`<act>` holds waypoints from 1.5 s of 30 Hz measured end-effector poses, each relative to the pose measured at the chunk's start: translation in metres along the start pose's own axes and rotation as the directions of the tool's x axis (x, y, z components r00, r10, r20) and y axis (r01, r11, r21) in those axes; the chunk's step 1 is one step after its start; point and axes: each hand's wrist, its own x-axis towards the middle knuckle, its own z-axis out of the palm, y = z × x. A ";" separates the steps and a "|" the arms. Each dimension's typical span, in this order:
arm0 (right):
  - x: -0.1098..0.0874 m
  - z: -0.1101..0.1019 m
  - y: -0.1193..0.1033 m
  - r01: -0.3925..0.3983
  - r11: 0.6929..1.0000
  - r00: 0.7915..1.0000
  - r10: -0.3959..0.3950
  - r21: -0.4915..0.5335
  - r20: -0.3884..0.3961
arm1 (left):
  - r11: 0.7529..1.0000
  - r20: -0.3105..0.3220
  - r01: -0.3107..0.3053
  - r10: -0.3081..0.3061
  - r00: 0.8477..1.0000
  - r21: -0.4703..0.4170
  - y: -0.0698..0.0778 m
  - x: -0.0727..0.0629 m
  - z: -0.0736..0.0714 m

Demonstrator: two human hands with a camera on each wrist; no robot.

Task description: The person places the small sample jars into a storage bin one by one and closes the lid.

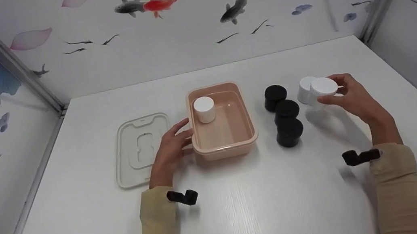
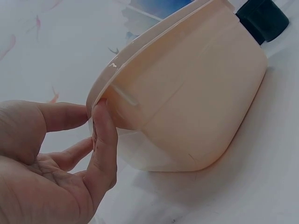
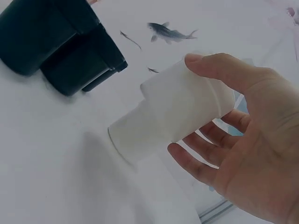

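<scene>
My right hand (image 1: 359, 100) grips a white round-lidded jar (image 1: 323, 87) between thumb and fingers, at the right of the head view. A second white jar (image 1: 304, 91) stands just behind it; the two overlap in the right wrist view. My left hand (image 1: 167, 150) pinches the rim of a pink rectangular plastic box (image 1: 226, 147) on its left side, fingertips under the lip in the left wrist view. Inside the box, toward its back left, a white jar (image 1: 205, 110) stands upright.
Several black jars, among them a front one (image 1: 289, 132), stand in a row right of the box. A pale translucent lid (image 1: 126, 153) lies flat on the white table (image 1: 238, 210), left of the box and partly behind my left hand. Printed panels (image 1: 199, 49) wall the table.
</scene>
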 end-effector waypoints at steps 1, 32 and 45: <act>0.000 0.000 -0.004 0.001 1.000 1.000 -0.001 0.005 -0.004 | 1.000 0.000 0.000 0.000 1.000 0.002 0.000 0.000 0.000; -0.004 0.044 -0.112 0.059 0.994 0.998 -0.058 0.089 -0.013 | 0.998 -0.034 0.012 -0.014 0.999 -0.060 -0.001 0.000 0.000; 0.008 0.068 -0.156 0.122 0.991 0.990 -0.125 0.050 0.066 | 0.999 -0.020 -0.002 0.001 1.000 -0.041 0.000 0.000 0.002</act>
